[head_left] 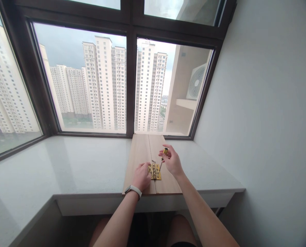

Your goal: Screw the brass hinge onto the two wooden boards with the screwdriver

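Note:
Two pale wooden boards point(139, 147) lie side by side on the white sill, with a narrow seam between them. Across the seam sits a brass-coloured hinge point(157, 167), its knuckle along the joint. My left hand point(142, 175) rests on the left board, its bent fingers over the hinge's left leaf, holding it down and partly hiding it. In my right hand point(172, 161) is a screwdriver point(165, 151) with a yellow and black handle, tilted so that its tip meets the hinge's right leaf. Small dark pieces, perhaps screws point(153, 161), lie just beyond the hinge.
The white sill point(91, 164) spreads to both sides of the boards and ends in a front edge near my knees. Dark-framed windows point(131, 85) stand behind it, and a white wall point(258, 103) rises on the right.

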`<state>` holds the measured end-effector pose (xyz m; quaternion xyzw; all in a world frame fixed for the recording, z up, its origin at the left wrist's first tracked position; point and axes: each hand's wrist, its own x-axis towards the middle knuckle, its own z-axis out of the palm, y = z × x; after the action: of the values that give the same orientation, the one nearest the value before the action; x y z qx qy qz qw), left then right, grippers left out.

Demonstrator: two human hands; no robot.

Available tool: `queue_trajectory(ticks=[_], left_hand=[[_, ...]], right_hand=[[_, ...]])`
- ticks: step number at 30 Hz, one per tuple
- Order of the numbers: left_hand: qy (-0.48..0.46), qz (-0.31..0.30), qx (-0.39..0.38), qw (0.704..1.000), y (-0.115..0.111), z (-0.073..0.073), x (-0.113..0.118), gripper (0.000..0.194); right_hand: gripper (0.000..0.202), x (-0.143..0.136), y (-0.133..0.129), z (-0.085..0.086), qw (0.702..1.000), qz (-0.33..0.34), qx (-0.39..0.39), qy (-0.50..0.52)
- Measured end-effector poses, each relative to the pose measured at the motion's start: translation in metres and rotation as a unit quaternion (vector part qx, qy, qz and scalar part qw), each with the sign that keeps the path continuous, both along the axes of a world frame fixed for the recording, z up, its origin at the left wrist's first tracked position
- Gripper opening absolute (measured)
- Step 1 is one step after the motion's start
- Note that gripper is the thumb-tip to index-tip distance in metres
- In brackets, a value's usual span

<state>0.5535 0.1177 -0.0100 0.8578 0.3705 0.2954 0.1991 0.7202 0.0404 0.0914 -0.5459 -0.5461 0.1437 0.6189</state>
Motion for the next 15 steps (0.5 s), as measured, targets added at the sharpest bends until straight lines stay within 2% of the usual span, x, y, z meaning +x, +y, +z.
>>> queue_trajectory(ticks=[7,11,15], left_hand=[[0.024,-0.011,0.017,0.999,-0.0008,0.0004,0.0008,0.048],[0.045,-0.008,0.016,0.999,-0.0011,-0.0001,0.0013,0.039],[0.055,-0.009,0.018,0.998,-0.0025,0.0017,0.0007,0.039]], right_hand=[[0.053,-0.0002,0.0010,-0.0024,0.999,0.030,-0.012,0.001],[0.050,-0.0025,0.0001,0.0015,1.000,0.021,-0.006,0.020],[0.048,-0.0086,-0.0001,0.0064,0.998,0.012,0.002,0.056]])
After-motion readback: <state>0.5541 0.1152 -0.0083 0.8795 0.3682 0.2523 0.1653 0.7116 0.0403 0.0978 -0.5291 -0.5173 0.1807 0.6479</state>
